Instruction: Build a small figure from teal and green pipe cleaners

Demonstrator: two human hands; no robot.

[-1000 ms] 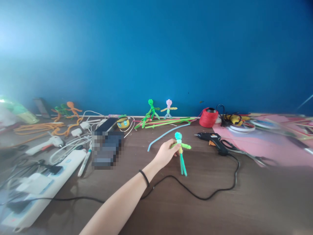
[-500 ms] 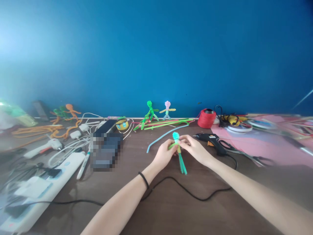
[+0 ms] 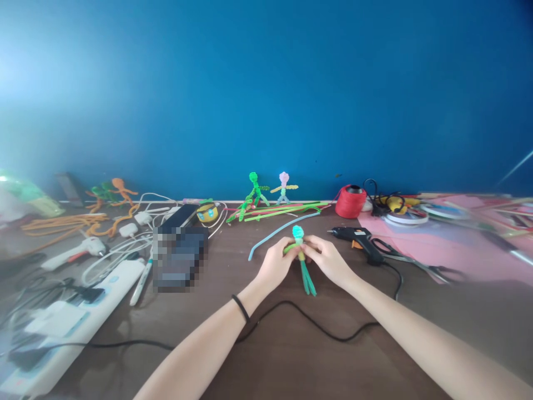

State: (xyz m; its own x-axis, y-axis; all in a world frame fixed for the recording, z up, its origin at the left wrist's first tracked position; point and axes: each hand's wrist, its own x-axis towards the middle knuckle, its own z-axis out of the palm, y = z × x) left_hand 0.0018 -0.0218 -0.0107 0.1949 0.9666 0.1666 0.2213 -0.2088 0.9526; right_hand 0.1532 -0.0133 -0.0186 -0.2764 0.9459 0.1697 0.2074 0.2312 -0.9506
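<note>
head view, from the biggest thing down: a blue wall (image 3: 266, 83) fills the upper half, and below it runs a dark brown table (image 3: 291, 355). a pink sheet (image 3: 453, 244) covers the table's far right, and a white power strip (image 3: 75, 316) lies at the left among tangled white cables. a blurred-out dark block (image 3: 179, 258) sits left of centre. a black glue gun (image 3: 358, 240) lies right of the hands, its black cord (image 3: 333, 333) looping across the bare wood in front of them; scissors (image 3: 416, 264) lie just beside it. a red spool of thread (image 3: 350, 201) stands near the wall. a light blue pipe cleaner (image 3: 278, 233) lies bent behind the hands, with loose green and pink ones beyond it. two small figures, a green figure (image 3: 255, 191) and a pink-headed figure (image 3: 283, 188), stand by the wall.

left hand (image 3: 275, 265) and right hand (image 3: 328, 260) both pinch a pipe cleaner figure (image 3: 300, 255) at its middle, fingers closed on the yellow-green body from either side. it stands upright at table centre, teal head above the fingertips, teal legs reaching down, probably touching the wood. a black band circles the left wrist.
</note>
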